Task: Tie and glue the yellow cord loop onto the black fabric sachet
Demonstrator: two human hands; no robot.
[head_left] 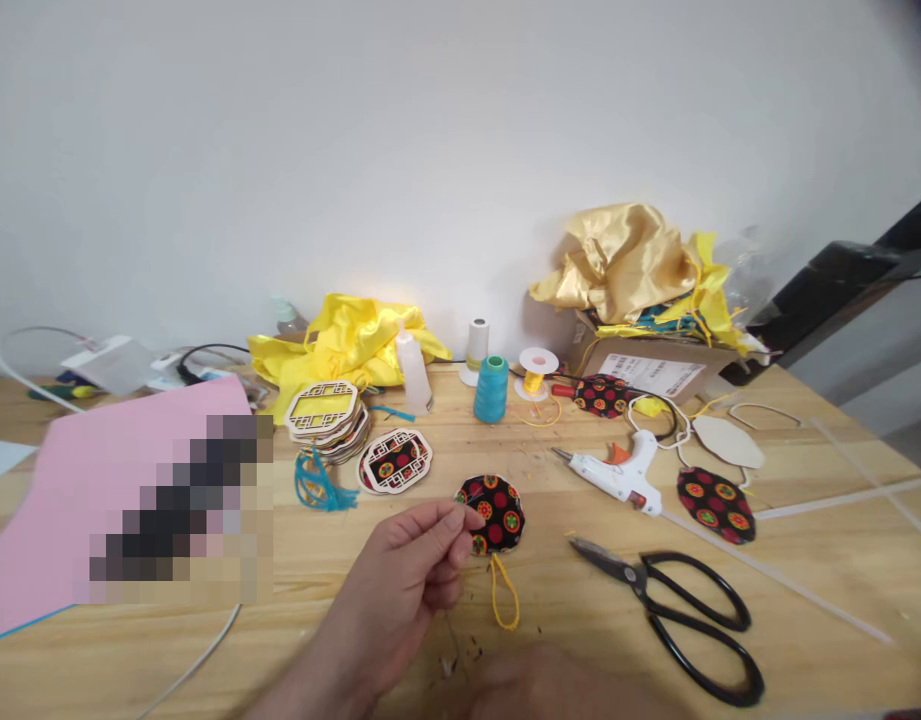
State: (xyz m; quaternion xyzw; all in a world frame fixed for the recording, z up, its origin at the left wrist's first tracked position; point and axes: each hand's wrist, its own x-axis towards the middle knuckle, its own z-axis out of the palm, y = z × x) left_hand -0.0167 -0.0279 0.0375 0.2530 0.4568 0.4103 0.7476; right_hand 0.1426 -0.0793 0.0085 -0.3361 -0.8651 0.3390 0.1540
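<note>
My left hand (422,560) is closed in a pinch, thumb against forefinger, in front of the left edge of a black fabric-covered disc (501,510) with red and orange flower prints. What the fingertips hold is too small or hidden to make out. From the disc's lower edge a yellow cord loop (506,598) hangs onto the wood. My right hand (531,685) is a blur at the bottom edge, its fingers not distinguishable. Black-handled scissors (634,574) lie to the right of the disc, blades slightly apart.
Beyond the hands are a lattice-framed disc (397,462), stacked wooden frames (323,410), a blue tassel (321,485) and a teal thread spool (491,390). A white glue gun (617,475) lies right, near another patterned piece (716,505). Pink sheet (130,450) stands left; cardboard box (655,365) back right.
</note>
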